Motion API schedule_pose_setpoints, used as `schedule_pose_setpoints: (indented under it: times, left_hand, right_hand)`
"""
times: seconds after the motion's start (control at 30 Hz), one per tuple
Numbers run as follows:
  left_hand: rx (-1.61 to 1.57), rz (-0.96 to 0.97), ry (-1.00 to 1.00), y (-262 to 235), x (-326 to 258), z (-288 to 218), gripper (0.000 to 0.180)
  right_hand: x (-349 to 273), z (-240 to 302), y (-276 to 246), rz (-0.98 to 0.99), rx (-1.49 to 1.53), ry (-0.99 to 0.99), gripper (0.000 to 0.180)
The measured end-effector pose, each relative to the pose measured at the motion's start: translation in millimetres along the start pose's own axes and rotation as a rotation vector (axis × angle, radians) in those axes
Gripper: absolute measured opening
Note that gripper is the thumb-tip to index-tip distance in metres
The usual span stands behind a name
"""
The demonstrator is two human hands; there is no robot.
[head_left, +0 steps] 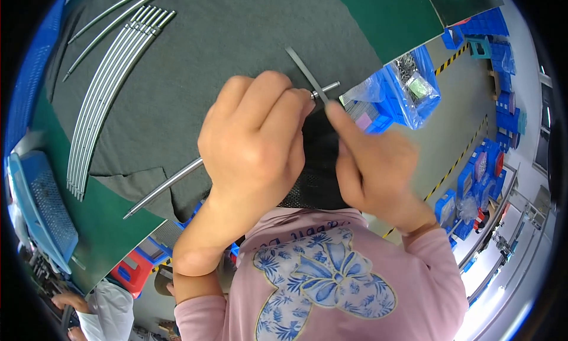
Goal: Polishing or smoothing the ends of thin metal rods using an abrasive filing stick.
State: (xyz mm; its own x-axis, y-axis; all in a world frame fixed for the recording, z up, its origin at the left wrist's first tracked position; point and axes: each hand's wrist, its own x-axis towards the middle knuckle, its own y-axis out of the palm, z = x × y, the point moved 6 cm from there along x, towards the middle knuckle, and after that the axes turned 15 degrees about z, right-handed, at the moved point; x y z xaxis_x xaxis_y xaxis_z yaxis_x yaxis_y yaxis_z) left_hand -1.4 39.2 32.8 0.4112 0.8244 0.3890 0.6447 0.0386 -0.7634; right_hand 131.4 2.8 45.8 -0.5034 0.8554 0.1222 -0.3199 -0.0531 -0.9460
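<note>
My left hand [251, 131] is closed around a slim metal rod [163, 188] that slants across the bench, its long end toward the lower left. The rod's short, narrower tip pokes out past my thumb and fingers on the right. A flat grey file [305, 70] crosses this tip, apparently touching it. My right hand [378, 163], slightly blurred, grips the file's near end, with the index finger stretched along it. The handle end is hidden inside the palm.
Several similar rods [109, 101] lie side by side on the grey cloth [207, 33] at the left. Blue bins [408, 83] with small metal parts in plastic bags stand at the bench's right edge. A light-blue basket [50, 205] sits far left. Another person's hand [68, 302] shows lower left.
</note>
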Motion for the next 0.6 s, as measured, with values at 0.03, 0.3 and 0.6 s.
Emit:
schedule_pose_setpoints:
  times: [0.03, 0.3, 0.6]
  left_hand:
    - [-0.014, -0.011, -0.005, -0.3, -1.3, 1.2, 0.02]
    - [0.0, 0.041, -0.016, -0.9, 2.3, 0.6, 0.021]
    - [-0.007, 0.036, -0.016, -2.7, 2.2, 0.6, 0.019]
  right_hand:
    - [-14.4, 0.8, 6.0, 0.076, 0.007, 0.034, 0.056]
    - [-8.7, -1.6, 27.7, -0.179, 0.043, -0.023, 0.049]
    - [-9.0, -5.8, 41.9, -0.344, 0.127, -0.07, 0.05]
